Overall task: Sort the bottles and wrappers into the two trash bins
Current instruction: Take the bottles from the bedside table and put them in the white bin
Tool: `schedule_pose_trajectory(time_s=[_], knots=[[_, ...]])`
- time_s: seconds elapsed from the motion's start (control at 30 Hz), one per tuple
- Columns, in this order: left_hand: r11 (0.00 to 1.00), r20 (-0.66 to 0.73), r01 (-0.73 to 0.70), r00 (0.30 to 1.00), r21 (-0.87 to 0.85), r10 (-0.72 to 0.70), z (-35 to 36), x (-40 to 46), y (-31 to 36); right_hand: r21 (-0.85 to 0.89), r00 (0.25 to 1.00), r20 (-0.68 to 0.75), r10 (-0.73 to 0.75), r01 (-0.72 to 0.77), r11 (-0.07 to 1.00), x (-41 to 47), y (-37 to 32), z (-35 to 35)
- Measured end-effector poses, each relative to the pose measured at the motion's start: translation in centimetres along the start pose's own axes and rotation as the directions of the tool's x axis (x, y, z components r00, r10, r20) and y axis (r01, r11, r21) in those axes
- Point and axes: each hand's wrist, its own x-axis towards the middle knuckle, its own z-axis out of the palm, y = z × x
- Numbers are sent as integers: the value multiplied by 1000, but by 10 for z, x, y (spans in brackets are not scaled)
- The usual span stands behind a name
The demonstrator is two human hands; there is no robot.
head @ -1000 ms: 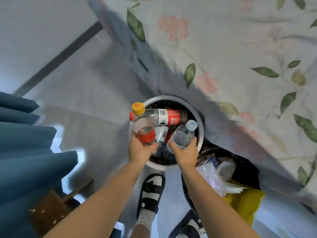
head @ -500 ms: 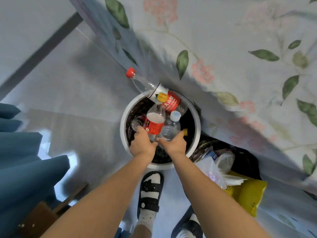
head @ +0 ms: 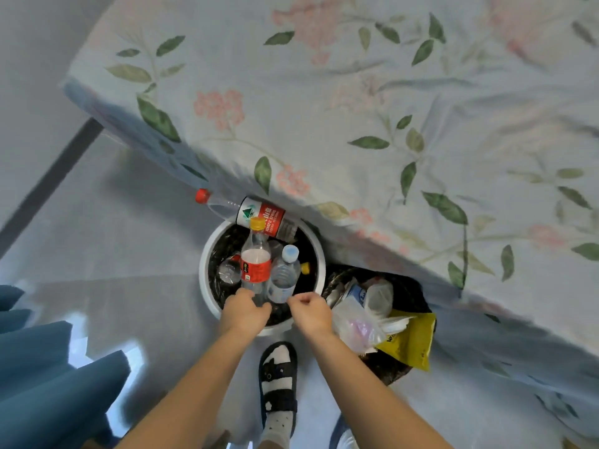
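Observation:
A white round bin (head: 205, 280) with a black liner stands on the floor by the bed. In it stand a yellow-capped bottle (head: 256, 262) with a red label and a clear blue-capped bottle (head: 284, 280). A large red-capped bottle (head: 259, 213) lies across the far rim, its neck sticking out to the left. My left hand (head: 244, 314) is at the near rim, fingers touching the base of the yellow-capped bottle. My right hand (head: 312, 312) is just beside the blue-capped bottle, loosely curled and holding nothing.
To the right sits a black-lined bin (head: 418, 288) full of wrappers, with a clear plastic bag (head: 355, 324) and a yellow wrapper (head: 410, 343) spilling over. The floral bed sheet (head: 356, 108) overhangs both bins. A blue curtain (head: 48, 367) hangs at left. My sandalled foot (head: 278, 377) is below the white bin.
Both hands lowered their bottles into the white bin and drew back to the near rim. The right hand let go of the blue-capped bottle. The large bottle slid onto the far rim.

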Motion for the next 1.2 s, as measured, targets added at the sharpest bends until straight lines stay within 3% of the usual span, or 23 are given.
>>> schedule_pose_trajectory(time_s=[0.13,0.27,0.4,0.67,0.97,1.07,1.2], knots=[[940,-7,-203,977,273,213,-25,-56,44,-67,990,-57,-132,128,989,-42,-5,-52],[747,103,-436,888,502,449,-24,-116,108,-264,953,-165,-253,204,943,-82,9,-128],[547,239,-617,757,566,608,20,-179,165,-311,892,-352,-283,174,935,-119,55,-219],[170,493,-826,471,538,732,207,-338,263,-151,701,-698,-145,54,987,-209,244,-414],[-209,731,-867,226,452,644,426,-531,306,-63,561,-827,37,-158,985,-319,465,-550],[-274,752,-888,112,369,650,489,-590,311,28,445,-890,97,-159,987,-360,520,-587],[-231,726,-945,8,230,687,550,-652,315,164,258,-948,188,-109,980,-412,575,-623]])
